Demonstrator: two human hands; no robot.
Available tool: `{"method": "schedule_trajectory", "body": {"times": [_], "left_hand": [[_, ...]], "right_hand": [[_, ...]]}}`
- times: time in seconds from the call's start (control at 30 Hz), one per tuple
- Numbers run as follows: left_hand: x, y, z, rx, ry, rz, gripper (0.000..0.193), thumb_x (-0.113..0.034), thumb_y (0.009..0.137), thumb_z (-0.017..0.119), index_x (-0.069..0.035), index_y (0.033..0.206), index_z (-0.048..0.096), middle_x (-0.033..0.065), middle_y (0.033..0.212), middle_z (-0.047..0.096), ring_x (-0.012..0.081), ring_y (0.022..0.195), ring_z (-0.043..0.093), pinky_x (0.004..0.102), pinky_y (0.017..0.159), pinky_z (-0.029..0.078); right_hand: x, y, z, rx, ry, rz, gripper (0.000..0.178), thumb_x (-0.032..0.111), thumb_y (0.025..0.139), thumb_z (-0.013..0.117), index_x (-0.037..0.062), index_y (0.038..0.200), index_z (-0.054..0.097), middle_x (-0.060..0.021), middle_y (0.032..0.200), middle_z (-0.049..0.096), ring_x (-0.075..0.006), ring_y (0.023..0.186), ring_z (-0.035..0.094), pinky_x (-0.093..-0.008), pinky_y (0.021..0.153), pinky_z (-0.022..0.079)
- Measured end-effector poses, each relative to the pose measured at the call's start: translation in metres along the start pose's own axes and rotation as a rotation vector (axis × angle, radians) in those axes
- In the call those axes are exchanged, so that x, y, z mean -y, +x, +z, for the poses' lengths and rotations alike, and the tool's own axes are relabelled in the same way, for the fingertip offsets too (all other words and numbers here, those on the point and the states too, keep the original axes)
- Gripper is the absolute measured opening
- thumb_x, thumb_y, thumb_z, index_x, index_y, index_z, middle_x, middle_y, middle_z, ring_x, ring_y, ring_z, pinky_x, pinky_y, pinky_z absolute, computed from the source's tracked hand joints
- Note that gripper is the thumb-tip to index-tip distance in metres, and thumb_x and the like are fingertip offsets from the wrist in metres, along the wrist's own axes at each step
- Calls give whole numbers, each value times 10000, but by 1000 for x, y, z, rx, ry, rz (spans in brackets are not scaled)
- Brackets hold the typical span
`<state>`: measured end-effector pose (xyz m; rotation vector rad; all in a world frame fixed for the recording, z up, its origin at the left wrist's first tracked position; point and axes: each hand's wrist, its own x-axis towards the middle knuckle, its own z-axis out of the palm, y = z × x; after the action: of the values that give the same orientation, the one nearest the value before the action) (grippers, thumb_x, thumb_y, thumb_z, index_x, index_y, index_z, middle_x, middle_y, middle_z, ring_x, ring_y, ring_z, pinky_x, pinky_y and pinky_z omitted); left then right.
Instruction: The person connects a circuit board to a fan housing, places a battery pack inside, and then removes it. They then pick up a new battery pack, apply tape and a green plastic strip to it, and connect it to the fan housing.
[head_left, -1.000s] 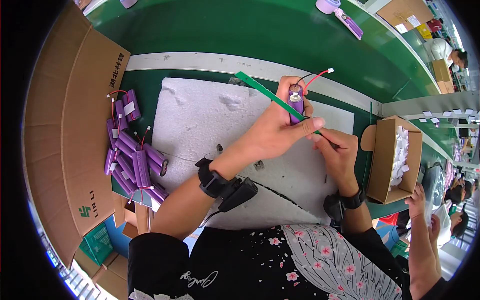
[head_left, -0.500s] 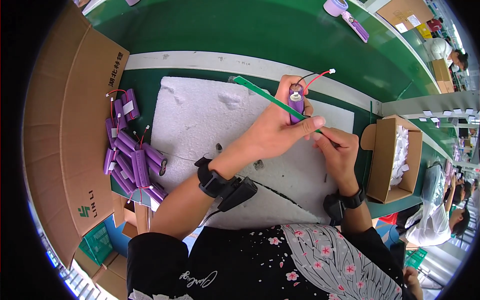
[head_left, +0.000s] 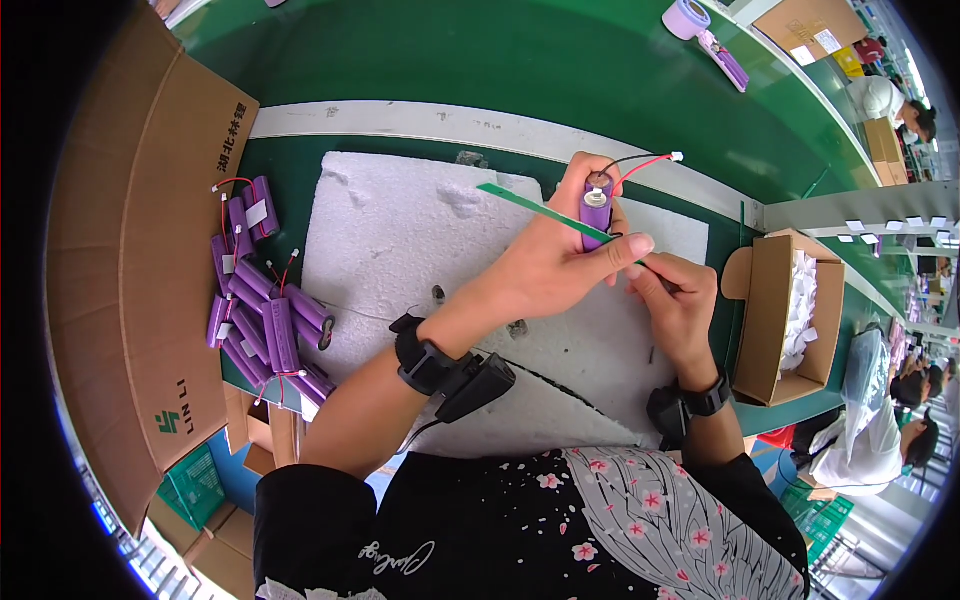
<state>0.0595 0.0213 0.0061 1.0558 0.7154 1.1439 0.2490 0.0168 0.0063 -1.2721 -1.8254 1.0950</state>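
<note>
My left hand [head_left: 560, 255] grips an upright purple battery cell [head_left: 596, 208] with red and black wires [head_left: 645, 161] coming off its top. A thin green strip [head_left: 525, 201] runs across the cell from the upper left down to my right hand [head_left: 680, 300], which pinches its lower end beside the left thumb. Both hands hover over a white foam sheet [head_left: 390, 240] on the green bench. Each wrist carries a black band with a small device.
A heap of several purple wired cells [head_left: 262, 305] lies left of the foam, next to a flat cardboard sheet [head_left: 140, 250]. An open carton with white contents [head_left: 790, 320] stands at the right. A purple tape roll [head_left: 686, 17] sits far back. Other people work at the right rim.
The hands have hardly moved. The green strip has shifted slightly along the cell while both hands keep their hold.
</note>
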Motion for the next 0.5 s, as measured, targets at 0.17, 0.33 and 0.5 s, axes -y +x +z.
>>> {"method": "schedule_trajectory", "body": {"times": [0.17, 0.33, 0.5], "left_hand": [[-1, 0, 0, 9, 9, -8, 387, -125, 917, 637, -89, 1111, 304, 43, 789, 512, 108, 643, 524, 265, 605, 437], [0, 0, 0, 23, 4, -1, 375, -125, 922, 631, -87, 1108, 308, 43, 782, 517, 107, 641, 529, 262, 601, 438], [0, 0, -1, 27, 27, 11, 366, -123, 923, 629, -85, 1106, 314, 44, 782, 518, 108, 639, 535, 262, 597, 440]], "right_hand": [[0, 0, 0, 12, -11, -19, 117, 70, 869, 668, -23, 925, 712, -48, 652, 643, -69, 575, 551, -210, 524, 416], [-2, 0, 1, 10, 1, -14, 113, 70, 871, 669, -27, 915, 708, -45, 651, 642, -67, 577, 551, -209, 522, 413], [-1, 0, 2, 6, 26, -5, 112, 68, 870, 672, -29, 915, 707, -40, 648, 638, -66, 572, 550, -205, 518, 410]]}}
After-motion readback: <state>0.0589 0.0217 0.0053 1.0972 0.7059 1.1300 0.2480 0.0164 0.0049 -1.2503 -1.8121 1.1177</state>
